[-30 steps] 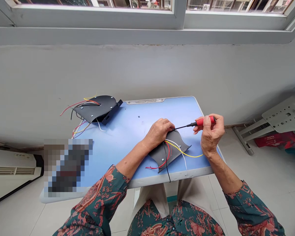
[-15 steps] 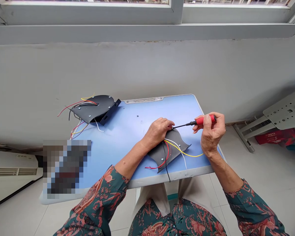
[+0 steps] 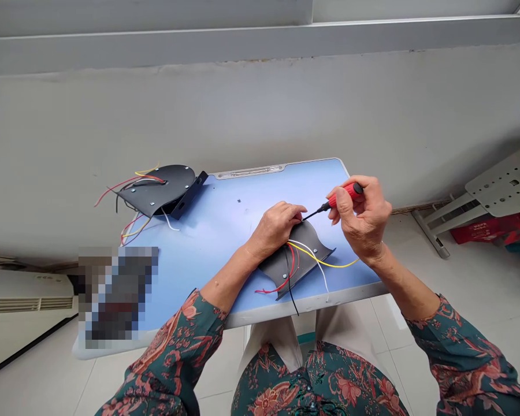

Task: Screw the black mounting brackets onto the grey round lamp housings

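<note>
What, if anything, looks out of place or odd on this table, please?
One small dark piece lies loose on the blue tabletop, apart from the plate under the left hand and the other wired assembly. It looks stray, though too small to identify. I see no spill or damage.

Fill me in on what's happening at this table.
A person grips a red-handled screwdriver in the right hand, its tip at the far edge of a dark curved plate trailing coloured wires. The left hand lies on that plate, fingers beside the tip; what the tip meets is too small to make out. Another wired black assembly sits at the far left of the blue tabletop.
</note>
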`<state>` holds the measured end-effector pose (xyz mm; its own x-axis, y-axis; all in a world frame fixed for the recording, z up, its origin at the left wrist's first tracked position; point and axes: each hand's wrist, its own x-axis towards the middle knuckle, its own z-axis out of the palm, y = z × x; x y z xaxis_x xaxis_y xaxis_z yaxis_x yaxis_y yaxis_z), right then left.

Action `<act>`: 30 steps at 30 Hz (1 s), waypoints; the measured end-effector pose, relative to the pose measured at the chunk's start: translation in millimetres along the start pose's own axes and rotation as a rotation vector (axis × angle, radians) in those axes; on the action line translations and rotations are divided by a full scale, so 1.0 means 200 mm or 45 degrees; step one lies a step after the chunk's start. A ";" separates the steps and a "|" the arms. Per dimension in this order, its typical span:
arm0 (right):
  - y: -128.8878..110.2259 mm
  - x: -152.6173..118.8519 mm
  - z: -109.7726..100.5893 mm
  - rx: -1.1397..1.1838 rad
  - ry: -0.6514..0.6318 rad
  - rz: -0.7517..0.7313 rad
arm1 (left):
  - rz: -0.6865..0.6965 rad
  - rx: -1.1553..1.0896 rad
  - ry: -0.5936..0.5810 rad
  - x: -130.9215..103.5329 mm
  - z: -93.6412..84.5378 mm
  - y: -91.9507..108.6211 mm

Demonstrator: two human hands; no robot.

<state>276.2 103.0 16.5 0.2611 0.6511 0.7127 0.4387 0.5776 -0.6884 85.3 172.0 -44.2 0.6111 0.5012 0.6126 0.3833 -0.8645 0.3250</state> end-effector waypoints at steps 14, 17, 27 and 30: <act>-0.05 0.19 0.10 -0.226 -0.323 -0.116 | -0.107 -0.064 -0.039 0.00 -0.01 0.00; -0.05 0.21 0.12 -0.277 -0.351 -0.179 | -0.138 -0.057 -0.059 0.01 -0.01 0.01; -0.02 0.32 0.19 -0.338 -0.597 -0.487 | -0.156 -0.035 -0.040 0.01 0.01 0.00; -0.01 0.33 0.19 -0.335 -0.631 -0.517 | -0.161 -0.059 -0.049 0.01 0.00 0.01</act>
<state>259.4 163.0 60.4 -0.3641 0.5932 0.7180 0.6290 0.7252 -0.2801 87.5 172.1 -42.3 0.5864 0.6065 0.5369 0.4269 -0.7947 0.4316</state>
